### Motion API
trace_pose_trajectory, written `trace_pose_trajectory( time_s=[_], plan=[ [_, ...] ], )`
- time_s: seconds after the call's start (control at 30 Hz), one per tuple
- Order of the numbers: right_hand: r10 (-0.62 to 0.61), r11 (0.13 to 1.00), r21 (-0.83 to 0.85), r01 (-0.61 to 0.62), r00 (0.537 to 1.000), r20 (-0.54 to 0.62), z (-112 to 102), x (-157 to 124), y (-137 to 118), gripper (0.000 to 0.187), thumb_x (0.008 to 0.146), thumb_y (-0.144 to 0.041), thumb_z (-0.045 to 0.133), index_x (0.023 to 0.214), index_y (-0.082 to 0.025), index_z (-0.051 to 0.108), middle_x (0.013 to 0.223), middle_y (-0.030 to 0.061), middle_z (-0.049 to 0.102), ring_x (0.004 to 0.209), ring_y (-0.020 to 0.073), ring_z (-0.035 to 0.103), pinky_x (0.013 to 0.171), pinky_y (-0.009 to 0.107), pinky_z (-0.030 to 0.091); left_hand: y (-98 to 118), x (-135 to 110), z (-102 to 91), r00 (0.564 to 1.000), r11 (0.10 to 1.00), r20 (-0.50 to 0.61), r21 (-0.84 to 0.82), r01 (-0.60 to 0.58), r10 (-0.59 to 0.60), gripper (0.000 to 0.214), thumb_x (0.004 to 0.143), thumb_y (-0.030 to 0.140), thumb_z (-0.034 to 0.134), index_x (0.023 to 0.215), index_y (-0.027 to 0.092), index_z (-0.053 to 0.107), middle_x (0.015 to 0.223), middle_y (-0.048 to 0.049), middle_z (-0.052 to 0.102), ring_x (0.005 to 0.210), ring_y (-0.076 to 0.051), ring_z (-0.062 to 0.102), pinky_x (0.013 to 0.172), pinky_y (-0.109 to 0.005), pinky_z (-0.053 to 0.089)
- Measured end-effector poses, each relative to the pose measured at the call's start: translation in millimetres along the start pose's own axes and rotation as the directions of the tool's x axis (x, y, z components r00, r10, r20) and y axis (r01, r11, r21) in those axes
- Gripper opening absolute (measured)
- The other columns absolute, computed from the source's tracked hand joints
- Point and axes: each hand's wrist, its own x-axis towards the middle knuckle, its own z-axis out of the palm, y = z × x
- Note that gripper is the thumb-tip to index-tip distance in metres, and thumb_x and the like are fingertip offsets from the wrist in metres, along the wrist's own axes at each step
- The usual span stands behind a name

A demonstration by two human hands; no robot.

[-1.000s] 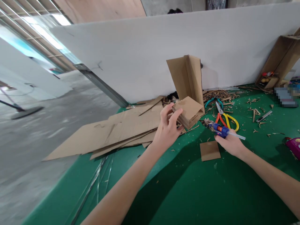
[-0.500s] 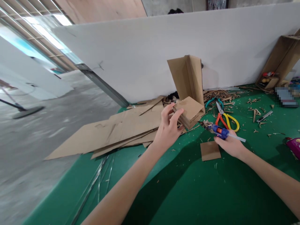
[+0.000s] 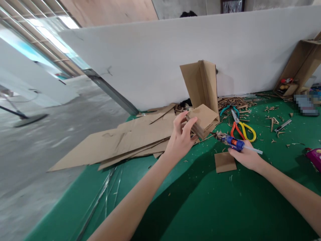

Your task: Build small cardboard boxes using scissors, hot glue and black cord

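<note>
My left hand (image 3: 181, 137) grips the near corner of a small stack of folded cardboard pieces (image 3: 203, 119) that lies on the green table (image 3: 200, 201). Behind the stack a taller folded cardboard piece (image 3: 200, 83) stands upright against the white wall. My right hand (image 3: 247, 156) is closed around a blue hot glue gun (image 3: 232, 142) with a glue stick poking out behind; its crusted nozzle points left toward the stack, a little short of it. A small cardboard square (image 3: 225, 162) lies flat just below the gun.
Flat cardboard sheets (image 3: 125, 140) overhang the table's left edge. Orange and yellow scissors (image 3: 240, 125) and teal pliers lie among cardboard scraps (image 3: 233, 100) behind the gun. An open cardboard box (image 3: 298, 67) leans at the far right, with a pink object (image 3: 314, 157) at the right edge.
The glue gun has shifted slightly left and lower, toward the cardboard stack. My left hand keeps its grip on the stack.
</note>
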Motion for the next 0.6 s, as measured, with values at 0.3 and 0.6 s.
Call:
trace_pose_trajectory(
  time_s=[0.3,0.6],
  plan=[
    [-0.003,1.0,-0.014,0.003,1.0,0.002,-0.2,0.4,-2.7,0.023,0.075,-0.036,0.057,0.06,-0.022,0.047,0.053,-0.0042,0.047,0.051,0.0127,0.043,0.049,0.027,0.032,-0.6,-1.9,0.3,1.0,1.0,0.009,0.001,0.018,-0.018,0.075,0.08,0.004,0.067,0.14,0.03,0.031,0.142,-0.0187,0.035,0.132,-0.034,0.048,0.1,-0.052,0.054],
    [0.011,1.0,-0.02,-0.01,1.0,0.02,-0.7,0.8,-1.6,0.024,0.075,-0.035,0.057,0.058,-0.022,0.046,0.052,-0.0042,0.046,0.05,0.012,0.041,0.048,0.027,0.03,-1.5,-1.4,1.0,1.0,1.0,0.002,0.005,0.002,-0.002,0.08,0.077,0.003,0.069,0.141,0.03,0.029,0.142,-0.0186,0.035,0.13,-0.035,0.048,0.098,-0.052,0.056]
  ],
)
